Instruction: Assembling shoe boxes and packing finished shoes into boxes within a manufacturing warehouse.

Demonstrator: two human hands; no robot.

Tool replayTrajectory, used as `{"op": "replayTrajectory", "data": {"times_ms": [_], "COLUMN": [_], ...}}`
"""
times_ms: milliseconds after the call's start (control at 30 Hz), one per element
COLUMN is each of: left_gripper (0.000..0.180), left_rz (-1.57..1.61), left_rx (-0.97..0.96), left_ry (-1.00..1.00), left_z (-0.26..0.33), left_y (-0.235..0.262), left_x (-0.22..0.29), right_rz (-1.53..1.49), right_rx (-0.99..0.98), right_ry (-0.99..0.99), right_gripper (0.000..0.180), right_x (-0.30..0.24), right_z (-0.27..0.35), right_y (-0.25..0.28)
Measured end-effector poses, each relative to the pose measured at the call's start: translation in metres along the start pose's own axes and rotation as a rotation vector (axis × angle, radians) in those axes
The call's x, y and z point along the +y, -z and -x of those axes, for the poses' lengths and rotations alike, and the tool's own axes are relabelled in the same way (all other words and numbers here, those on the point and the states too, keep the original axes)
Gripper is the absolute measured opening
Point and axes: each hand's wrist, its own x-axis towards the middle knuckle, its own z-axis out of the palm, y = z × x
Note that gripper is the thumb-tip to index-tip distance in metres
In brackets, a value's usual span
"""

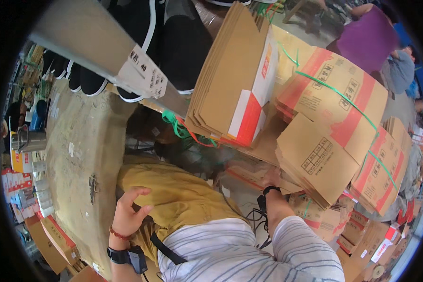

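My left hand [129, 211] is empty, held over my tan trousers, with thumb and fingers apart. Low on the right, my right hand [271, 177] is closed at the edge of a flattened carton [244, 176], its fingertips partly hidden. Just above that hand, a tied bundle of flat brown and red cartons [336, 101] overhangs, with loose flat cardboard pieces [315, 157] at its near side. Left of the bundle, a stack of folded cartons [228, 77] with a white and red side stands on edge.
A worn tan work table [82, 164] is on my left, with a metal mug [29, 141] at its far edge. Black shoes [183, 51] sit behind a labelled metal post [113, 47]. More tied cartons [380, 167] stand at right. Someone in purple [366, 40] is at the far right.
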Motion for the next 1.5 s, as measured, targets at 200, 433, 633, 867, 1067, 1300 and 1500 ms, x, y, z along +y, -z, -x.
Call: {"op": "replayTrajectory", "data": {"times_ms": [200, 433, 633, 867, 1067, 1300, 1500], "left_gripper": [0.036, 0.035, 0.035, 0.036, 0.036, 0.036, 0.062], "left_rz": [0.019, 0.084, 0.098, 0.163, 0.138, 0.138, 0.136], "left_rx": [0.05, 0.039, 0.053, 0.079, 0.048, 0.088, 0.104], "left_ry": [0.058, 0.092, 0.085, 0.118, 0.077, -0.053, -0.342], "left_z": [0.019, 0.018, 0.026, 0.037, 0.04, 0.047, 0.025], "left_y": [0.018, 0.005, 0.008, 0.01, 0.023, 0.024, 0.023], "left_x": [-0.006, -0.019, -0.022, -0.037, -0.035, -0.048, -0.03], "right_rz": [0.041, 0.206, 0.158, 0.387, 0.444, 0.369, 0.508], "right_rx": [0.272, 0.166, 0.325, -0.049, -0.307, -0.37, -0.047], "right_ry": [0.12, 0.212, 0.256, 0.208, 0.412, 0.613, 0.978], "right_gripper": [0.039, 0.041, 0.03, 0.025, 0.03, 0.048, 0.039], "right_x": [-0.01, 0.017, 0.011, -0.009, -0.006, -0.018, -0.064], "right_z": [0.015, 0.022, 0.023, 0.033, 0.039, 0.108, 0.25], "right_y": [-0.014, -0.031, -0.028, -0.032, -0.009, 0.134, 0.33]}}
